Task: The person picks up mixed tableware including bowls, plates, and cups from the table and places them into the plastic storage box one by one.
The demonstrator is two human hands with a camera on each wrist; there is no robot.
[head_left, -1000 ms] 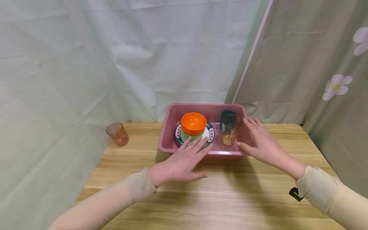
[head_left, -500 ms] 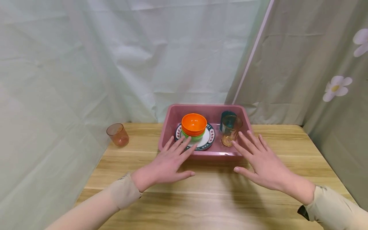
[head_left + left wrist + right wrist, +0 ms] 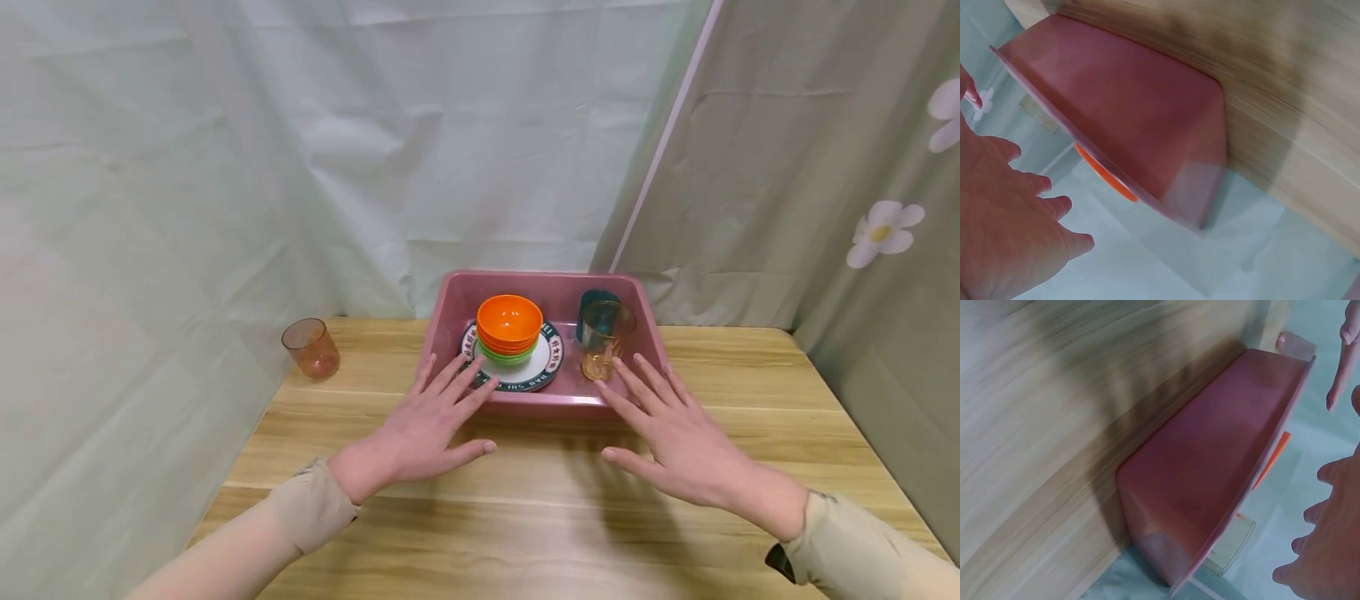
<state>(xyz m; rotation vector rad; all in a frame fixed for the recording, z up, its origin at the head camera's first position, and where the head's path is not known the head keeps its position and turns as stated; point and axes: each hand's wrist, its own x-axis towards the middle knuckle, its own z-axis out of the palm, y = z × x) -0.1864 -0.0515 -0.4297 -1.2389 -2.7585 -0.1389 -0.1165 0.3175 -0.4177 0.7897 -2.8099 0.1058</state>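
Observation:
A pink plastic basin (image 3: 540, 283) stands at the back of the wooden table. Inside it, a stack of orange and green bowls (image 3: 510, 321) sits on a white plate with a dark patterned rim (image 3: 528, 377). On the basin's right side are an amber clear cup (image 3: 597, 364) and, behind it, a teal cup (image 3: 589, 302). My left hand (image 3: 420, 429), fingers spread, hovers by the basin's front left. With fingers likewise spread, my right hand (image 3: 686, 446) is at the front right, its fingertips overlapping the amber cup in the head view. Neither hand holds anything.
A reddish clear cup (image 3: 312, 350) stands on the table's left, outside the basin. Pale curtains (image 3: 487, 150) hang behind and at both sides. The wooden table (image 3: 540, 517) extends in front of the basin.
Both hands have drawn back from over the basin, the left one moving left and the right one toward me. The right fingers have spread. The basin and dishes look unmoved.

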